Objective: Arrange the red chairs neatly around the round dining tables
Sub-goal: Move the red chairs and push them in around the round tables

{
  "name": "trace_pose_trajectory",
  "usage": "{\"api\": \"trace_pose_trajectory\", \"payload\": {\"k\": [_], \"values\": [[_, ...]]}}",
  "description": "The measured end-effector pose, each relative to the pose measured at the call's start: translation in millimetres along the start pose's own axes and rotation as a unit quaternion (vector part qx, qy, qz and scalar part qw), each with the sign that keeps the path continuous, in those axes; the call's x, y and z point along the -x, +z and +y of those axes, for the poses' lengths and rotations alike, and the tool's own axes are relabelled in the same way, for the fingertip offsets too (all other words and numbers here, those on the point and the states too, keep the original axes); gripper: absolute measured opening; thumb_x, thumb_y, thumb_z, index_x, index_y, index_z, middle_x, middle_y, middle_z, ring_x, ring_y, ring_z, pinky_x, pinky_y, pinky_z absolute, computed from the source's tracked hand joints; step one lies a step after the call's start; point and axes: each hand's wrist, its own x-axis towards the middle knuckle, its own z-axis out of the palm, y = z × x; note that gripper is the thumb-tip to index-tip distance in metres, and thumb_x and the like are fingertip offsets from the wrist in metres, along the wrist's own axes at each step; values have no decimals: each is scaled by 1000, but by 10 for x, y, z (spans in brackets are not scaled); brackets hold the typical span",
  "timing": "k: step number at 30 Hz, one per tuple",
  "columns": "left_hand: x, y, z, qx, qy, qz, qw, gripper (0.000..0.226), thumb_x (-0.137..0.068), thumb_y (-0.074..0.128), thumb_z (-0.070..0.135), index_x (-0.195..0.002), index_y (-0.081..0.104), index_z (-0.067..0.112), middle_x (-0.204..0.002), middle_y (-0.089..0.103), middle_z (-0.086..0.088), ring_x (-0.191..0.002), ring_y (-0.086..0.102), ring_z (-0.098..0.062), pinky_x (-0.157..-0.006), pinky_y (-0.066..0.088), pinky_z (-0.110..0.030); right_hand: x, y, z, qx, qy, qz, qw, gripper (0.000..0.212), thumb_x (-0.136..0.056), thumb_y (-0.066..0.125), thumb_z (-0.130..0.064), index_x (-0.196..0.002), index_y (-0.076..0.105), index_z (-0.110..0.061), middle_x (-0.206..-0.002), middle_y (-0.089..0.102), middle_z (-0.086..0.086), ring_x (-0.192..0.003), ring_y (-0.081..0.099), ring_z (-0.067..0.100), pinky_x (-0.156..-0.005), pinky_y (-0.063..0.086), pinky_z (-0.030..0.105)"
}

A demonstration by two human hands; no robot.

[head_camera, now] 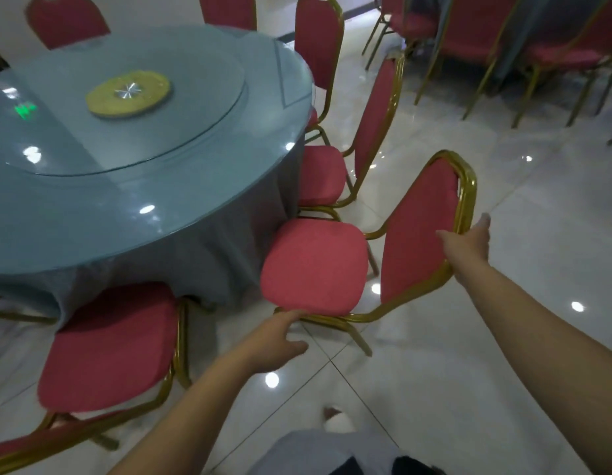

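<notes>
- Both hands hold one red chair. My left hand reaches forward on a nearly straight arm, fingers curled onto the gold rail under the seat's near edge, thumb splayed.
- My right hand grasps the backrest's side at the seat's 3 o'clock, thumb up along the gold frame, fingers across the red padding.
- That chair stands at 4 o'clock of the round table, seat just beside the cloth.
- A second chair sits at 3 o'clock and a third chair at 6 o'clock.
</notes>
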Motion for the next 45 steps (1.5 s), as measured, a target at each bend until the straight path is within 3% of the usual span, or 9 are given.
{"api": "trace_pose_trajectory", "payload": {"k": [4,11,13,17,22,30,37,42,45], "values": [[-62,44,38,-5,-52,-24,998,63,-90,64,32,-147,37,38,-150,38,9,-124,42,-5,-101,38,-24,-344,59,105,-151,128,-67,978,33,-89,64,-7,-122,63,-8,-117,68,13,-98,65,29,-87,55,39],[-324,276,359,0,-44,2,999,68,-86,70,34,-145,37,38,-148,42,8,-121,43,-5,-98,36,-22,442,230,437,-135,115,-55,983,19,-90,57,-8,-108,62,-13,-91,67,2,-81,66,21,-49,45,20],[-440,411,516,-4,-32,-14,999,85,-80,75,43,-150,29,35,-153,36,7,-133,38,-10,-101,31,-22,873,200,624,-113,70,-195,972,28,-91,61,-13,-118,57,-16,-93,70,-1,-79,70,15,-47,50,18],[-567,626,785,-23,10,-52,998,101,-71,82,43,-152,22,33,-145,40,6,-122,41,-10,-98,35,-24,1182,-135,893,-2,54,-516,855,49,-82,71,-57,-123,45,-52,-123,60,-24,-107,58,-1,-80,52,29],[-510,784,811,-33,-10,-15,999,87,-80,70,22,-152,23,32,-111,47,4,-88,50,-12,-72,42,-25,838,-392,722,-84,60,-332,938,82,-76,67,-66,-145,26,-47,-153,37,2,-124,47,24,-85,54,45],[-470,792,818,17,3,-12,1000,87,-81,65,6,-149,25,43,-78,51,7,-64,50,-7,-55,40,-21,1118,17,509,-159,104,-405,894,81,-93,66,-13,-144,18,-52,-134,55,4,-112,62,29,-72,61,51],[-527,697,624,62,2,-11,998,89,-78,64,3,-143,27,53,-83,57,10,-62,55,2,-50,41,-12,1201,240,447,-178,105,-375,904,79,-93,65,-8,-142,20,-50,-133,54,8,-113,62,33,-72,60,53],[-602,405,355,78,-18,59,995,80,-84,64,7,-142,32,52,-103,66,4,-85,64,-11,-76,56,-33,1254,623,128,-185,114,-398,891,88,-94,64,-9,-150,7,-45,-115,54,0,-98,65,25,-77,60,53],[-629,184,191,88,-28,124,988,76,-81,72,12,-127,37,61,-110,65,15,-99,64,-7,-87,52,-21,1303,989,-100,-173,123,-387,897,90,-93,65,-11,-153,3,-38,-110,56,3,-95,67,29,-76,60,51]]}}
